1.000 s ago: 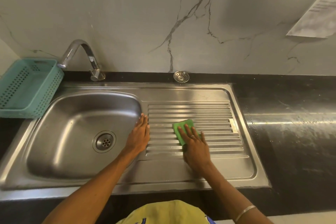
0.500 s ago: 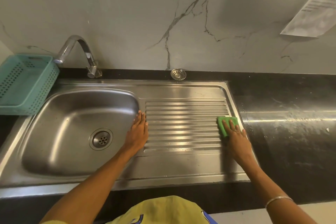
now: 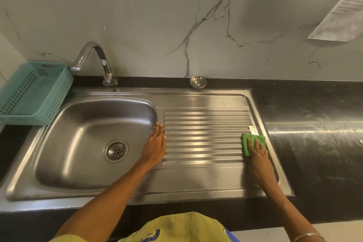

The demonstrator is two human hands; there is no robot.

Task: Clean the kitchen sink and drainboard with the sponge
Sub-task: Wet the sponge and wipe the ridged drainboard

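a: so which step is this? looks like the drainboard (image 3: 206, 135) is getting scrubbed, not the sink (image 3: 94, 143) bowl yet.

b: yeah, the right hand (image 3: 259, 155) is pressing the green sponge (image 3: 253, 142) flat with straight, slightly spread fingers. the sponge is sitting at the right end of the ribs, just beside the raised rim.

a: and the left hand (image 3: 156, 143)?

b: it's lying flat on the strip between bowl and ribs, fingers straight and together, holding nothing. i'm guessing it's just bracing.

a: next move?

b: my guess is it's calling for dragging the sponge along the grooves toward the bowl, keeping pressure down so it's getting into the channels. bowl and drain (image 3: 117, 150) are looking like they're waiting for later.
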